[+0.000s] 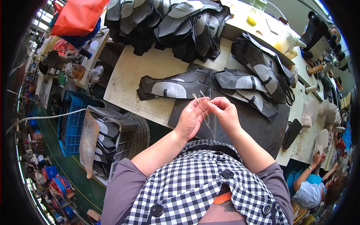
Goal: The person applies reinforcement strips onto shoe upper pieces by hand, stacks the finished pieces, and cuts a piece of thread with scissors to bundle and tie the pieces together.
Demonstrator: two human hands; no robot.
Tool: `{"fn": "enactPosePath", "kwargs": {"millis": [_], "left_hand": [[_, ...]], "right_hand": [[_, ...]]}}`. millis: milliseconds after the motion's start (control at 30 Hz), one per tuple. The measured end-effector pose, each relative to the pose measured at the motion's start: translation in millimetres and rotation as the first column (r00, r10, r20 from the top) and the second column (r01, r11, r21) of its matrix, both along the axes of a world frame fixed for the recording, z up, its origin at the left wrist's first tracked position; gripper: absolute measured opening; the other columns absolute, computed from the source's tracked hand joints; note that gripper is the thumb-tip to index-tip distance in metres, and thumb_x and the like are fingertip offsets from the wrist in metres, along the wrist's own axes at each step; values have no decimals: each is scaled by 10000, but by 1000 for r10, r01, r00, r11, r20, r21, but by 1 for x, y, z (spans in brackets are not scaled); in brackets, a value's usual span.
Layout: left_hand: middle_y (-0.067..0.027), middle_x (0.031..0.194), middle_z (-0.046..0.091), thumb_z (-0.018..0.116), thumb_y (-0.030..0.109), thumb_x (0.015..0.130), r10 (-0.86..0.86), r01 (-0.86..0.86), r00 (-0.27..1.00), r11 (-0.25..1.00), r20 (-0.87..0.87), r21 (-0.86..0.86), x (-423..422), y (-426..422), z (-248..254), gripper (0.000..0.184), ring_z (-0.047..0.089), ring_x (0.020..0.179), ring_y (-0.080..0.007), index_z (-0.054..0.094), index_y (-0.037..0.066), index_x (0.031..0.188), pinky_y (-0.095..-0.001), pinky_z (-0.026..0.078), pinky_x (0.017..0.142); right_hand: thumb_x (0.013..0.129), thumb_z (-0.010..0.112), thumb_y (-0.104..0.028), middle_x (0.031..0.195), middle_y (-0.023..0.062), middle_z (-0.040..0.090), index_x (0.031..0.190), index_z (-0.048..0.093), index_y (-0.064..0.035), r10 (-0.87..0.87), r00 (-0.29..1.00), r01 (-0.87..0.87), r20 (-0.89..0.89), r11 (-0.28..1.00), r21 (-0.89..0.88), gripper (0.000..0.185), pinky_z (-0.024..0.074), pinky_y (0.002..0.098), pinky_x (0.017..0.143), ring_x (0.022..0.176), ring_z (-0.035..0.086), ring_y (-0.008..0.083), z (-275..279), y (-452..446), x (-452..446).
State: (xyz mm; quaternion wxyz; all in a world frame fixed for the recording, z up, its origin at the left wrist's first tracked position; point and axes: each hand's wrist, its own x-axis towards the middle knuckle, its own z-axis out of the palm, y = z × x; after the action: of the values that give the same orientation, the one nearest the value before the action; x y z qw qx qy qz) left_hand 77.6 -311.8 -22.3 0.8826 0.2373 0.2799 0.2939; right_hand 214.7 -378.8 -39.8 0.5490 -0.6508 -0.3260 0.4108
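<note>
Several thin beige strings (pixel 204 119) run between my hands, with loose ends sticking up above the fingers and others hanging below. My left hand (pixel 190 117) is closed in a pinch around them. Close beside it, my right hand (pixel 226 114) also pinches the strings, its fingertips almost touching the left ones. Just beyond lies a stack of dark grey cut pieces (pixel 168 89) with light grey oval patches. To its right rests another stack of similar pieces (pixel 243 83). Both lie partly on a dark mat (pixel 240 125).
A large heap of cut pieces (pixel 195 26) covers the table's far side. Black scissors (pixel 289 96) lie at the right. Left of the table stand a blue crate (pixel 69 129) and a basket of pieces (pixel 116 150). Another person (pixel 309 191) sits at lower right.
</note>
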Motion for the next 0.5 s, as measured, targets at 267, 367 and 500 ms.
{"fn": "enactPosePath", "kwargs": {"millis": [267, 367, 500], "left_hand": [[-85, 969, 652, 549, 231, 996, 51, -47, 985, 998, -164, 33, -18, 24, -17, 173, 642, 885, -168, 553, 58, 981, -304, 532, 827], [-107, 964, 671, 511, 234, 1010, 114, -125, 988, 987, -105, -104, -23, 33, -13, 184, 658, 947, -236, 563, 64, 960, -362, 540, 873], [-10, 731, 565, 487, 228, 1020, 191, -145, 976, 931, 109, -336, -57, 59, -23, 192, 588, 712, -158, 577, 74, 947, -286, 518, 701]], "right_hand": [[856, 745, -224, 992, 55, 677, 977, 690, -30, 37, 946, -52, -323, 998, -39, 235, 467, 303, 879, 935, 612, 139, 1, 16, -16], [884, 710, -202, 981, 63, 687, 1020, 668, -34, -11, 836, -26, -549, 998, -59, 220, 477, 314, 888, 948, 625, 151, -6, 21, -15], [961, 572, -148, 874, 44, 662, 967, 597, -57, -115, 484, 239, -868, 971, 4, 94, 508, 335, 856, 856, 640, 144, 12, 22, -1]]}}
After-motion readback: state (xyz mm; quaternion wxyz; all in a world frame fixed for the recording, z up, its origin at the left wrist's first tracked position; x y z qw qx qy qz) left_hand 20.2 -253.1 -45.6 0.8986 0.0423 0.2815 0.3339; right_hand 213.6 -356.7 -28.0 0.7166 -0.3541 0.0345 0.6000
